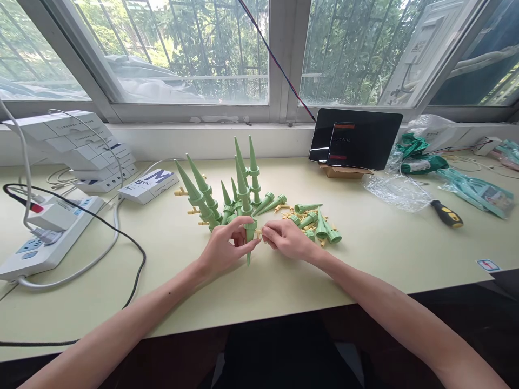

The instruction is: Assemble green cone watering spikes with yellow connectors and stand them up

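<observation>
The fingers of our left hand [222,246] grasp a green spike [251,231], tip down, between thumb and forefinger. With our right fingers we pinch a small yellow tap [258,232] at its side, above the worktop [389,243]. Upright spikes [243,197] stand just behind; a loose pile [321,227] lies beside our right hand [290,239].

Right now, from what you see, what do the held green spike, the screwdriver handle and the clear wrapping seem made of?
Green spike in the left hand: probably moulded plastic, fairly matt, judging by its even colour and collar. Screwdriver handle: smooth-looking black with yellow parts, likely plastic or rubber; unsure which. Clear wrapping: apparently thin, glossy plastic film, see-through with bright creases.
</observation>
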The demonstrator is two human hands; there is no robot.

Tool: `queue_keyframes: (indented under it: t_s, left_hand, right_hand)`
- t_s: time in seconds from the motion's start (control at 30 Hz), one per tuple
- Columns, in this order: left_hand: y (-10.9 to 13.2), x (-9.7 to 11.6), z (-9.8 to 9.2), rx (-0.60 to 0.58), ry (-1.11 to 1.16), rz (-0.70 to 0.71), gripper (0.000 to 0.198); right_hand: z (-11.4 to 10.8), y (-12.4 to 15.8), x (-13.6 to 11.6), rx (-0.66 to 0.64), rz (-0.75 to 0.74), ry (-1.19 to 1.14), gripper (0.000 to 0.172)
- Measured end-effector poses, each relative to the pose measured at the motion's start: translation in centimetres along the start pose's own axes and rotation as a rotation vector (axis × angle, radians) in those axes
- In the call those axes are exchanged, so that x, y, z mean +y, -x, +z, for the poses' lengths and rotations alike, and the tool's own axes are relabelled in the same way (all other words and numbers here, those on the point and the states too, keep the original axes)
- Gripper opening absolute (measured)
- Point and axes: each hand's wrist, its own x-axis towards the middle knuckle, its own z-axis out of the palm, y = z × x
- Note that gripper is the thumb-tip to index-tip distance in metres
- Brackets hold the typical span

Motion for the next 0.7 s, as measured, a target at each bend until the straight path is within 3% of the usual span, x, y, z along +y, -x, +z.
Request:
queue_keyframes:
  t_s: [0.7]
  left_hand:
    - [-0.02,0.32,-0.01,0.0,0.014,-0.028,0.029]
  right_hand:
    - [-0.15,0.02,-0.5,-0.032,0.054,-0.11,0.04]
